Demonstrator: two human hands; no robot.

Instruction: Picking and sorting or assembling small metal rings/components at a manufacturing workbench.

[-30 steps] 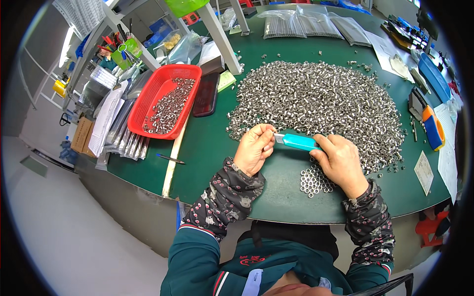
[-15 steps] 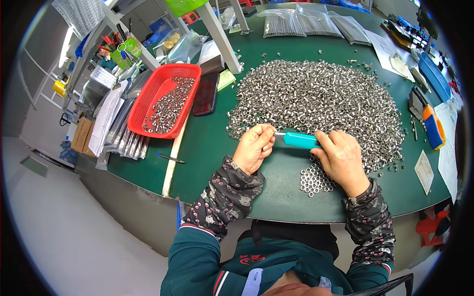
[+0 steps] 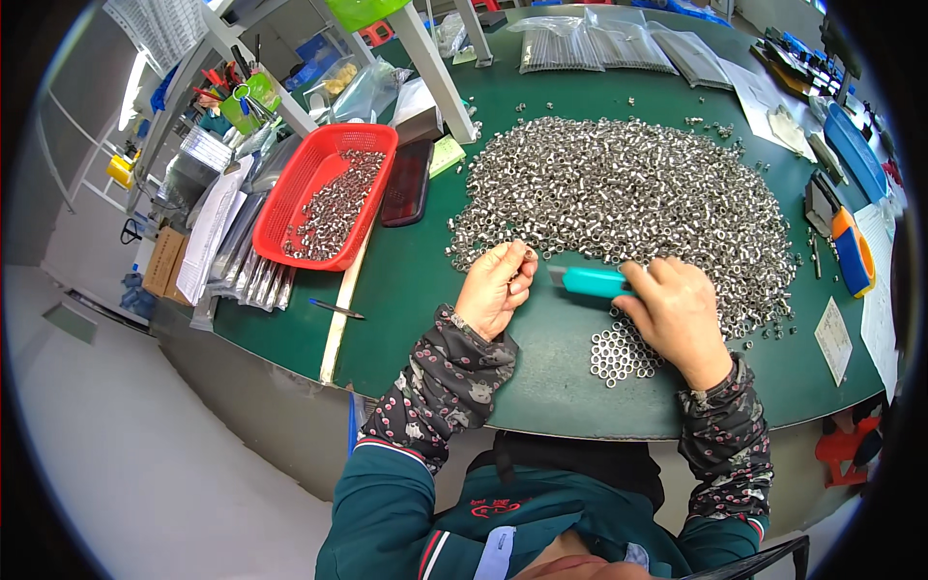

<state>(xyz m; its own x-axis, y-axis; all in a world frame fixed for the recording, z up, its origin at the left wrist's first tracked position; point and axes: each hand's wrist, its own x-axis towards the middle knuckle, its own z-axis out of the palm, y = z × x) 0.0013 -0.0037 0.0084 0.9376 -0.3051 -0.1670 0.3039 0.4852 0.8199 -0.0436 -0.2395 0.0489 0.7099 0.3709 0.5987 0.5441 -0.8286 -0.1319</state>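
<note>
My left hand (image 3: 496, 287) is closed around a small metal ring pinched at its fingertips, at the near edge of a large pile of small silver rings (image 3: 623, 203) on the green table (image 3: 425, 300). My right hand (image 3: 675, 314) grips a teal-handled utility knife (image 3: 590, 281), its blade end pointing left toward the left hand's fingers. A small cluster of rings lying flat (image 3: 621, 354) sits just below the right hand, near the table's front edge.
A red basket (image 3: 300, 198) holding more metal parts stands at the left, beside a dark flat case (image 3: 407, 183). A pen (image 3: 337, 309) lies near a wooden strip. Clear bags of parts (image 3: 590, 43) lie at the back. Blue and orange tools (image 3: 851, 251) rest at the right edge.
The knife and right hand have shifted slightly right, away from the left hand, opening a small gap between blade and fingers. The left hand stays in place.
</note>
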